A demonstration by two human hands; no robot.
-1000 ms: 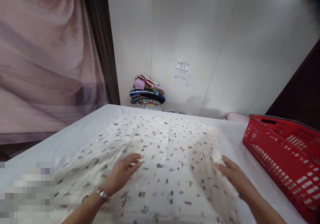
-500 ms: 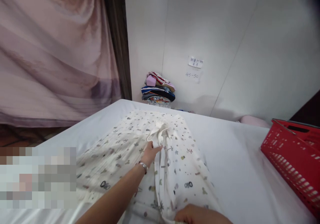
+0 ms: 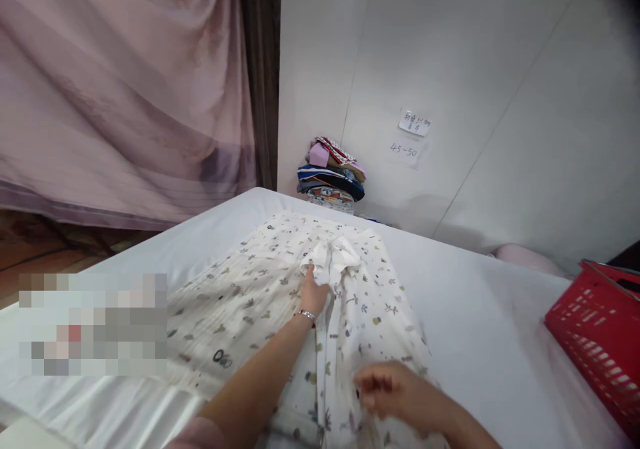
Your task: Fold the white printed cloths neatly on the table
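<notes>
A white shirt (image 3: 260, 289) printed with small plants lies spread on the white-covered table, its collar toward the far end and its front placket running down the middle. My left hand (image 3: 315, 293), with a bracelet at the wrist, is at the collar (image 3: 340, 254), thumb and fingers closed on the cloth by the neck opening. Above the lower right front of the shirt is my right hand (image 3: 385, 389), slightly blurred. Its fingers are loosely curled and apart from the thumb, with nothing visible in them.
A red plastic basket (image 3: 595, 335) stands at the right edge. Folded clothes (image 3: 333, 175) are piled beyond the table's far edge, against a white wall (image 3: 450, 49) with paper notes (image 3: 414, 123). A pink curtain (image 3: 125, 89) hangs at left. A blurred-out patch covers the lower left.
My right hand has let go of the placket's lower end and lifted off the cloth. The collar is spread wider by my left hand. The view has shifted a little to the left.
</notes>
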